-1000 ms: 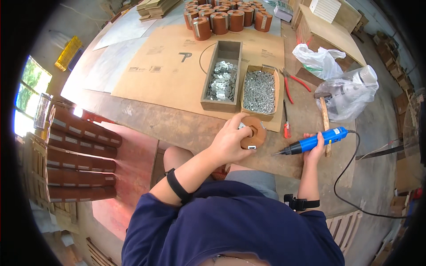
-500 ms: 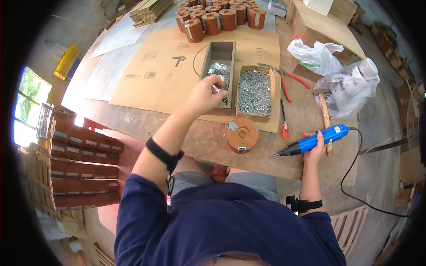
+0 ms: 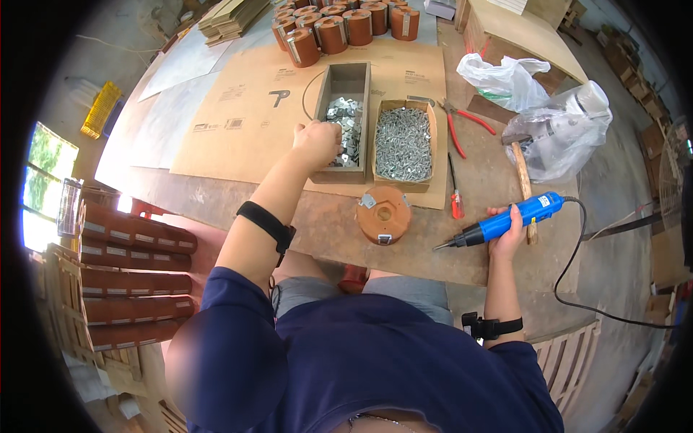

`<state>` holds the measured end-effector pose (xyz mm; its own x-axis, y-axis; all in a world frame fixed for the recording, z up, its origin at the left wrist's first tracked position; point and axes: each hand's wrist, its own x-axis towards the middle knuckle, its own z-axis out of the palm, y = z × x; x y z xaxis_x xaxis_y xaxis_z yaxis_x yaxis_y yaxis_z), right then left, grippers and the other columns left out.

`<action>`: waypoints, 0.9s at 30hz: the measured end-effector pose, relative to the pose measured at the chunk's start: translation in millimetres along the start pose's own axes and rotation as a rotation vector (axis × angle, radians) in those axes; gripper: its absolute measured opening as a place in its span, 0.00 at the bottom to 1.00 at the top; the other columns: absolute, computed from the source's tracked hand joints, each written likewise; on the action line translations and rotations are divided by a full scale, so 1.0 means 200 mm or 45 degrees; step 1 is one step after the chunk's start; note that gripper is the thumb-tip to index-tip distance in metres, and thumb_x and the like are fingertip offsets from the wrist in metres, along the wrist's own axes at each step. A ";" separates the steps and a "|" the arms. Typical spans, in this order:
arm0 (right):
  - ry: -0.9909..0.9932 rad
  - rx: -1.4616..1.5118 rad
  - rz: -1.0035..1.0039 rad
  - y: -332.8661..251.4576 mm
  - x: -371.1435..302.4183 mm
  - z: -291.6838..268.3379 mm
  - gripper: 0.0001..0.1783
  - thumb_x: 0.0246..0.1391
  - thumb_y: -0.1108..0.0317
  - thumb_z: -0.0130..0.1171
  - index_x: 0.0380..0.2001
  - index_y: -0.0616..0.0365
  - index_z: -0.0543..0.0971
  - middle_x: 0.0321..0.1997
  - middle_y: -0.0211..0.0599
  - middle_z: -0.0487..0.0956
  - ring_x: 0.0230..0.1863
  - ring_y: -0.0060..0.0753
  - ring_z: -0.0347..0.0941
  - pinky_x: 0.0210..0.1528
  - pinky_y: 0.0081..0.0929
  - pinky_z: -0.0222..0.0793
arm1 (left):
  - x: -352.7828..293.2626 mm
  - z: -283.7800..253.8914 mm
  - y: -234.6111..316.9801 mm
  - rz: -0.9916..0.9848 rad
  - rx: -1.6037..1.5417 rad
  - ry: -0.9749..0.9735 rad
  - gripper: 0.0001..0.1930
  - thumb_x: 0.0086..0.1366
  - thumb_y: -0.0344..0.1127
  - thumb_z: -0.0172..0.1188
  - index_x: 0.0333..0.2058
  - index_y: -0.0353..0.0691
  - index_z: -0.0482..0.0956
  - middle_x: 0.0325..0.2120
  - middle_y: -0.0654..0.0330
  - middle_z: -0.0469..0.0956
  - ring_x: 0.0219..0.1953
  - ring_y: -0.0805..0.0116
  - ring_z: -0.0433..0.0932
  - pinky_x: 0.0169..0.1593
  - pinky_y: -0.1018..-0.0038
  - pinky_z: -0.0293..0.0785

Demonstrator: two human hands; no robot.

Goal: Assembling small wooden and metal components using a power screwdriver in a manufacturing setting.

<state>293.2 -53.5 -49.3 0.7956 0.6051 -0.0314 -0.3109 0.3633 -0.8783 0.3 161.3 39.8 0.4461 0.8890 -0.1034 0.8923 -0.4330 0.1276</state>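
My left hand (image 3: pixel 318 143) is at the left wall of a long wooden box (image 3: pixel 367 76), its fingers curled closed; whatever they hold is hidden. Small metal clips (image 3: pixel 345 119) lie in that box. In my right hand (image 3: pixel 507 242) is a blue electric screwdriver (image 3: pixel 503 225), its black nose and bit pointing left over the table. Between my hands, near the table's front edge, a round reddish-brown spool (image 3: pixel 395 215) lies flat with a hole in its middle. Metal clips (image 3: pixel 385 237) sit on its front edge and upper left. A cardboard box of screws (image 3: pixel 403 141) stands behind it.
Red-handled pliers (image 3: pixel 462 124), a red screwdriver (image 3: pixel 456 204) and a wooden-handled hammer (image 3: pixel 522 177) lie right of the screws. Plastic bags (image 3: pixel 559 133) rest beyond. Several finished-looking spools (image 3: pixel 332 35) stand at the back. The tool's black cord (image 3: pixel 570 292) trails right.
My left hand has moved left from over the clips to the box's left wall, its fingers still curled. The blue electric screwdriver stays in my right hand. The whole view has shifted slightly.
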 end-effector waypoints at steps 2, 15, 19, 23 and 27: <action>-0.006 0.033 0.010 0.00 0.00 0.00 0.12 0.48 0.66 0.52 0.30 0.63 0.65 0.21 0.39 0.70 0.24 0.38 0.71 0.32 0.34 0.71 | 0.00 -0.01 -0.01 -0.023 -0.067 -0.013 0.07 0.49 0.39 0.60 0.25 0.45 0.74 0.24 0.62 0.76 0.35 0.65 0.73 0.46 0.63 0.58; 0.027 -0.007 0.029 0.00 0.00 -0.01 0.14 0.48 0.62 0.53 0.28 0.63 0.67 0.22 0.39 0.71 0.25 0.38 0.71 0.34 0.33 0.71 | -0.25 -0.18 0.05 0.163 -1.026 -0.056 0.06 0.49 0.28 0.58 0.29 0.36 0.77 0.21 0.61 0.75 0.27 0.76 0.73 0.34 0.78 0.69; 0.044 0.005 0.035 0.02 0.01 -0.03 0.14 0.48 0.62 0.53 0.28 0.63 0.66 0.22 0.40 0.71 0.26 0.38 0.72 0.34 0.33 0.71 | -0.37 -0.20 0.08 0.277 -1.271 -0.128 0.06 0.53 0.25 0.57 0.31 0.34 0.76 0.24 0.66 0.74 0.29 0.81 0.70 0.35 0.84 0.68; 0.058 0.034 0.046 0.03 0.02 -0.03 0.14 0.47 0.62 0.54 0.28 0.63 0.66 0.22 0.40 0.71 0.26 0.39 0.72 0.35 0.32 0.71 | -0.48 -0.22 0.14 0.346 -1.443 -0.193 0.06 0.54 0.25 0.55 0.32 0.34 0.76 0.27 0.66 0.74 0.31 0.81 0.70 0.37 0.83 0.68; 0.065 0.023 0.046 0.02 0.02 -0.02 0.14 0.47 0.63 0.54 0.28 0.63 0.66 0.22 0.40 0.71 0.26 0.39 0.72 0.35 0.33 0.71 | -0.55 -0.22 0.22 0.525 -1.248 -0.084 0.09 0.54 0.24 0.54 0.35 0.33 0.75 0.28 0.63 0.74 0.32 0.76 0.72 0.38 0.81 0.69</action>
<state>296.6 -53.0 -54.4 0.8090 0.5812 -0.0880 -0.3492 0.3547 -0.8673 -11.6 51.5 99.9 0.7301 0.6787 0.0796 0.2398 -0.3635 0.9002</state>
